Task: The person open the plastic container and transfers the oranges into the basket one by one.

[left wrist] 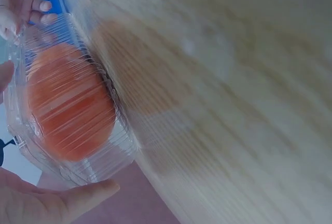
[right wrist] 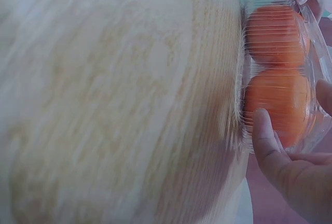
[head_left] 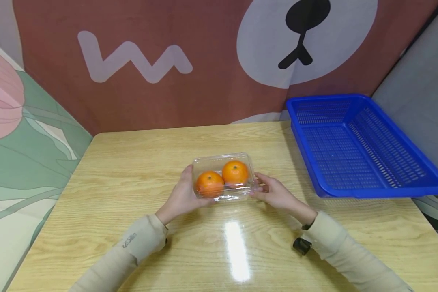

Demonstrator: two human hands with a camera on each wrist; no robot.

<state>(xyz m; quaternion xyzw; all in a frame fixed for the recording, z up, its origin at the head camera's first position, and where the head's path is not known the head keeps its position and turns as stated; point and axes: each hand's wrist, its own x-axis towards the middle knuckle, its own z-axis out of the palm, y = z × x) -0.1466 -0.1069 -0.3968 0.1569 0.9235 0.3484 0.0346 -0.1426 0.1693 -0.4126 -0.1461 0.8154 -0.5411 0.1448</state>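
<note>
A clear plastic clamshell box (head_left: 233,195) sits at mid-table in the head view, with two oranges inside, one on the left (head_left: 209,184) and one on the right (head_left: 235,173). My left hand (head_left: 182,194) grips the box's left end, thumb along the near side and fingers round the far corner. At the opposite end, my right hand (head_left: 275,194) holds the box between thumb and curled fingers. Ribbed clear walls cover the orange (left wrist: 72,105) in the left wrist view. Whether the box's base touches the table cannot be told.
A large blue plastic basket (head_left: 310,170) with slotted walls stands at the table's right side. Behind the wooden table (head_left: 131,162) hangs a brown printed cloth (head_left: 211,97). Patterned fabric borders the left side and grey fabric the right.
</note>
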